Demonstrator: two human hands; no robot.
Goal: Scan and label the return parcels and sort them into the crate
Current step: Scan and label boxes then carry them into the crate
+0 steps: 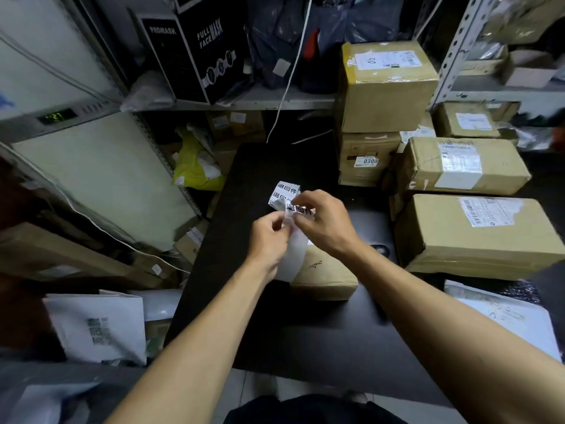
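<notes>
Left hand (270,240): fingers curled, pinching the white backing strip (293,255), which hangs down below the hand. Right hand (324,223): thumb and fingers pinch one label (301,209) printed with black characters, held at the top of the strip. More labels (286,191) of the same print stick up just behind both hands.

Both hands are raised over a black table (275,332). Directly beneath them, a small brown parcel (324,278) lies on the table, partly hidden by the strip and the right wrist.

Right side of table: large cardboard boxes (477,231) stacked, each with a shipping label on top. Further boxes behind, one marked 0300. Left of table, lower down: white bag (101,325) and a yellow bag (195,166). Shelf (244,101) behind holds a black "FULL FACE MASK" box (208,47).
</notes>
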